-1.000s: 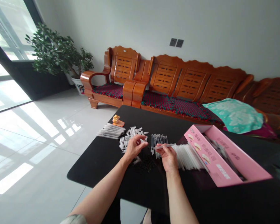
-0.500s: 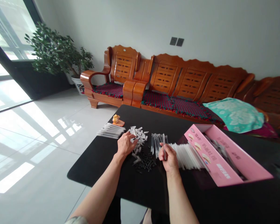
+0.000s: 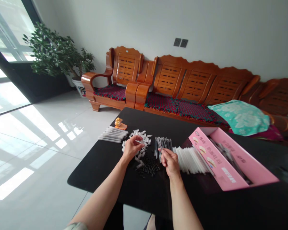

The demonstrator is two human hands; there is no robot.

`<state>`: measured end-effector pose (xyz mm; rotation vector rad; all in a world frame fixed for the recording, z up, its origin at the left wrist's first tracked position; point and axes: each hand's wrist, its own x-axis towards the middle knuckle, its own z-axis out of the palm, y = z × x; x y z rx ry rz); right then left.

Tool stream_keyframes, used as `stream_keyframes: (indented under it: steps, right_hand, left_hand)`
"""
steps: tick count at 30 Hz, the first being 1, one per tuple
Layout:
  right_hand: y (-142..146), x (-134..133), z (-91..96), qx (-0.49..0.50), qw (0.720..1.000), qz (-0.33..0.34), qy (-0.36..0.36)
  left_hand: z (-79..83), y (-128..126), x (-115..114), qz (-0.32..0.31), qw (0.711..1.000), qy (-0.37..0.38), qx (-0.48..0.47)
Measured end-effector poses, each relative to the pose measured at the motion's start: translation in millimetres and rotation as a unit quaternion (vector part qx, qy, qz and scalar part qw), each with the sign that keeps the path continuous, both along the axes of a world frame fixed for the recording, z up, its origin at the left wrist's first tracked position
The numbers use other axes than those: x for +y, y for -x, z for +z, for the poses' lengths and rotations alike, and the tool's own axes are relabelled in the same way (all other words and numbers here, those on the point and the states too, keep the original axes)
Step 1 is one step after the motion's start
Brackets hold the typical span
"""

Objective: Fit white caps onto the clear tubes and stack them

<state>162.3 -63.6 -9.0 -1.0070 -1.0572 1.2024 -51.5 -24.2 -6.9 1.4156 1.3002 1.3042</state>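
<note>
My right hand [image 3: 170, 161] is closed around a slim pen [image 3: 160, 149], whose end points up and to the left past the fingertips. Beside it lie a row of dark-tipped pen refills [image 3: 162, 143] and a stack of translucent white pen barrels [image 3: 192, 160]. My left hand [image 3: 132, 147] hovers over a heap of white pen caps [image 3: 141, 156], thumb and fingers drawn together; what is between them is too small to make out. Small black plugs [image 3: 150, 166] lie scattered between the hands. Several assembled-looking white pens [image 3: 112, 134] lie side by side at the left.
A pink box [image 3: 218, 159] with dark contents stands on the black table [image 3: 96, 169] at the right. An orange figurine [image 3: 118, 122] sits near the far left edge. Beyond are a wooden sofa [image 3: 168, 76], a turquoise cloth [image 3: 241, 116] and a potted plant [image 3: 60, 54].
My right hand has shifted slightly left and tilted the pen from upright towards the left. My left hand has lifted a little from the caps and moved right, its fingers drawn together.
</note>
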Motion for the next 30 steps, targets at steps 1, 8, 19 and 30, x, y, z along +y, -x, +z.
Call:
stream_keyframes:
  steps: [1, 8, 19, 30]
  right_hand:
    - [1.9, -1.1, 0.6, -0.056, 0.998, -0.014, -0.018]
    - [9.2, -8.4, 5.9, -0.266, 0.954, -0.044, -0.131]
    - [12.6, -7.9, 5.4, -0.284, 0.948, -0.013, -0.144]
    - [12.3, -8.6, 6.7, -0.302, 0.942, -0.02, -0.147]
  left_hand:
    - [-0.1, -2.1, -0.1, -0.023, 0.998, 0.008, -0.064]
    - [4.4, -8.2, -2.5, -0.077, 0.967, 0.02, -0.242]
    - [9.4, -11.9, -6.8, -0.08, 0.965, 0.047, -0.245]
    - [-0.2, -14.5, -4.0, -0.113, 0.969, 0.033, -0.216]
